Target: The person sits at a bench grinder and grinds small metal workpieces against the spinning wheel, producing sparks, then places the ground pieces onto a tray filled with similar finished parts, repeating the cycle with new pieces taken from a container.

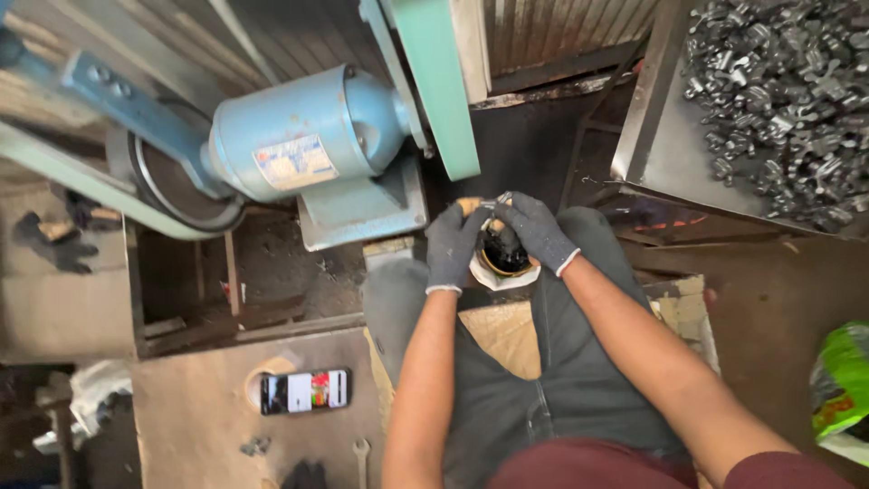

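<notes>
— Any labels or screens in my view?

— I see a rectangular label [294, 161] on the side of the blue motor [303, 131], pale with red and blue patches, worn. Lower left, a phone [305, 391] lies flat on the brown board [199, 417], its screen lit white with a red and green patch.

— Packages?

— A green plastic bag [842, 380] at my right edge, partly cut off.

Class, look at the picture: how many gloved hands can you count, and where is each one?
2. The left hand and the right hand, both in grey gloves, meet over a small dark-filled container between the person's knees. No other hands show.
</notes>
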{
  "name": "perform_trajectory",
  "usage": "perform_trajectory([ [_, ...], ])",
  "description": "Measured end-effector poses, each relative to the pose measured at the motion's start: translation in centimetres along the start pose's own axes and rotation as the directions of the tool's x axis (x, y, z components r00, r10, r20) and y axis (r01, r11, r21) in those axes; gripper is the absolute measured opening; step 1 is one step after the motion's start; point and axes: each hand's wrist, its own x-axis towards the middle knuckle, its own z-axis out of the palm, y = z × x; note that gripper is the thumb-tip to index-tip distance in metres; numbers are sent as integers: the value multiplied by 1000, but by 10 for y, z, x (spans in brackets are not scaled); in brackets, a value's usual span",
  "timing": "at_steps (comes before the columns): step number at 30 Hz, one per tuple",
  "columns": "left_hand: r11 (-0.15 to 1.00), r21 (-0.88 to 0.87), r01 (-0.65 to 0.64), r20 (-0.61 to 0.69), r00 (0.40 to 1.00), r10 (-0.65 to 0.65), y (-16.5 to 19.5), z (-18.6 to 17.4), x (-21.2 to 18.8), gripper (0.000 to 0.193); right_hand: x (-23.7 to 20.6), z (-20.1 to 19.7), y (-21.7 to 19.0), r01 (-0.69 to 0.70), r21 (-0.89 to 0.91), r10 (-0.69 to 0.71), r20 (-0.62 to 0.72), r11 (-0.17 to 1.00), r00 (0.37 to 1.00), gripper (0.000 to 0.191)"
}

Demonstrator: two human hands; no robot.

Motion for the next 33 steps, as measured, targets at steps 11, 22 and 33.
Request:
perform_trajectory([
  [11, 944, 227, 238, -220, 957, -188, -38, 33, 34, 43, 68, -4, -6, 44, -361, -37, 24, 932, 999, 24],
  [22, 650, -655, 385, 133, 906, -402, -20, 20, 7, 28, 2, -12, -3, 437, -666, -530, 74, 604, 845, 19],
  [33, 999, -8, -35, -69, 997, 34, 3, -1, -14, 36, -11, -2, -25, 351, -334, -326, 133, 875, 936, 20],
])
